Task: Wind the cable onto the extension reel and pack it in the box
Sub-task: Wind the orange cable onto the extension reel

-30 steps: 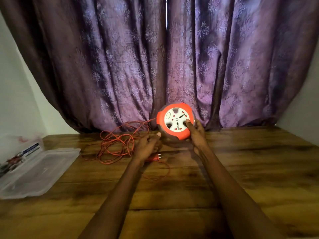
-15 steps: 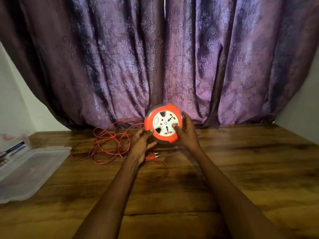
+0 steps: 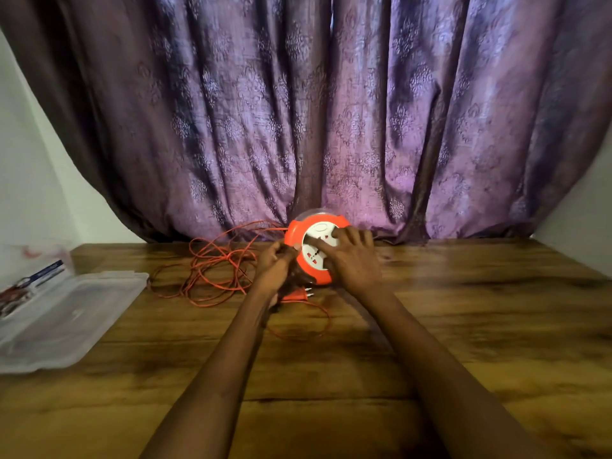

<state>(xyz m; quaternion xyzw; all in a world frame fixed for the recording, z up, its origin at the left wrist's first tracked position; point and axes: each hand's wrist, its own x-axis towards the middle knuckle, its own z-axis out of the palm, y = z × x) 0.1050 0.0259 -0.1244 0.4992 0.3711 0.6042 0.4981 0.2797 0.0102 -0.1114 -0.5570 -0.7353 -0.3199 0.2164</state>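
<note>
One reel (image 3: 313,248), one cable (image 3: 215,270), one plug (image 3: 298,295), two hands (image 3: 351,260), seemingly one box (image 3: 63,319).

Nothing readable here tbh: the blue-and-white printed card (image 3: 49,272) in the clear plastic box (image 3: 66,323) is too blurry.

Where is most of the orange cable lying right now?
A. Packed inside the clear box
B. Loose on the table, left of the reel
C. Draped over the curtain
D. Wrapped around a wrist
B: the orange cable sprawls in loose loops on the wooden table, left of the reel.
</note>
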